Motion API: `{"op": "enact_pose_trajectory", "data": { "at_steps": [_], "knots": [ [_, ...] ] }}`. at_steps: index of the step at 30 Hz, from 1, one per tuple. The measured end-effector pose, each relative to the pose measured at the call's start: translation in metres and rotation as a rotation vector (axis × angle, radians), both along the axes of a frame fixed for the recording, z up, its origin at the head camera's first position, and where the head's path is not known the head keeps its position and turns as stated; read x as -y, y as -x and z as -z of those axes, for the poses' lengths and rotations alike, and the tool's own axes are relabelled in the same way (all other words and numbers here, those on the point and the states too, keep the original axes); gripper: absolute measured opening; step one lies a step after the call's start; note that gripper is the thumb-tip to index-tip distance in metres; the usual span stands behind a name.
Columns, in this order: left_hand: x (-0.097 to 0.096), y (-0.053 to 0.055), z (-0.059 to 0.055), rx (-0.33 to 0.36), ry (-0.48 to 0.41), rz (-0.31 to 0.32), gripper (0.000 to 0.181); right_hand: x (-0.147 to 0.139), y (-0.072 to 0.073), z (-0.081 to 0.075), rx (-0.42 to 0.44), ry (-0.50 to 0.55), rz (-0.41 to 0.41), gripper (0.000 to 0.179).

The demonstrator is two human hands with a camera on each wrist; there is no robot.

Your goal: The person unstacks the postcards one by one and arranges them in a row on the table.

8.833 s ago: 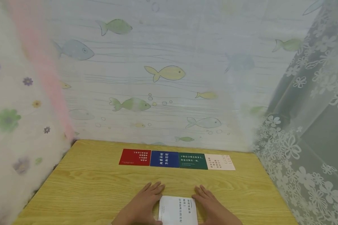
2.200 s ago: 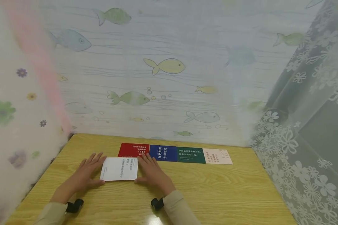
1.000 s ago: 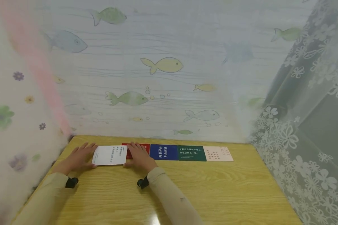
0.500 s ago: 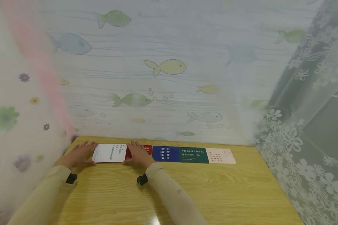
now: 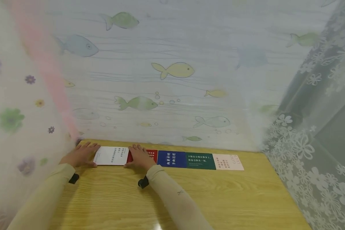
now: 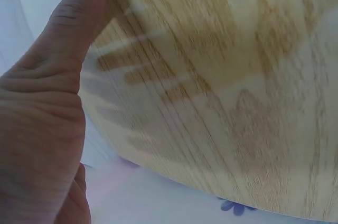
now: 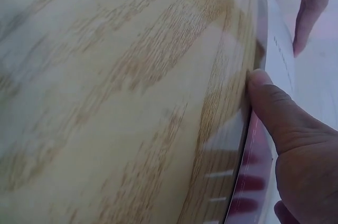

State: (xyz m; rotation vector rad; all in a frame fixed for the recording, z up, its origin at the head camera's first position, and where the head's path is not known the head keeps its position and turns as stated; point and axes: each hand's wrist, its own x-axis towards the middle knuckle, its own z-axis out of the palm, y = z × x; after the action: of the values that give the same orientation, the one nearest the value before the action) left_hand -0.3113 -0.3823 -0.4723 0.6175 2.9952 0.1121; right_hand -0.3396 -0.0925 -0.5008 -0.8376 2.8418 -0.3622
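A white card [image 5: 110, 156] with dark print lies at the left end of a row of cards, between my two hands. My left hand [image 5: 80, 154] touches its left side, thumb at the near corner and fingers spread towards the far one. On its right side rests my right hand [image 5: 140, 156], whose fingers cover part of the red card [image 5: 152, 154]. In the left wrist view the left thumb [image 6: 68, 28] reaches the card's edge. The right thumb [image 7: 272, 100] presses near the front edge of the cards in the right wrist view.
A blue card [image 5: 171, 159], a green card [image 5: 200, 161] and a pale pink card [image 5: 229, 162] continue the row rightwards. The wooden table [image 5: 218, 198] meets a fish-patterned curtain [image 5: 175, 95] at the back. Lace [image 5: 313, 179] hangs along the right edge.
The white card has travelled with both hands from the table's front to the far left, beside the red card. Over the last second it settled back into line with the row.
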Motion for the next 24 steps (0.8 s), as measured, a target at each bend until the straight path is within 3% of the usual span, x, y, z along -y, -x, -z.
{"op": "enact_pose_trajectory", "data": {
  "at_steps": [9,15,24],
  "knots": [
    [-0.002,0.006,0.003,-0.014,0.014,-0.002,0.096,0.000,0.003,0.003,0.001,0.010,-0.001,0.091],
    [-0.007,0.009,-0.002,0.003,0.037,-0.017,0.095,-0.001,0.002,0.003,0.012,0.014,0.005,0.093],
    [-0.002,0.005,0.002,0.036,-0.081,-0.014,0.101,-0.012,-0.003,0.011,0.051,0.079,0.029,0.098]
  ]
}}
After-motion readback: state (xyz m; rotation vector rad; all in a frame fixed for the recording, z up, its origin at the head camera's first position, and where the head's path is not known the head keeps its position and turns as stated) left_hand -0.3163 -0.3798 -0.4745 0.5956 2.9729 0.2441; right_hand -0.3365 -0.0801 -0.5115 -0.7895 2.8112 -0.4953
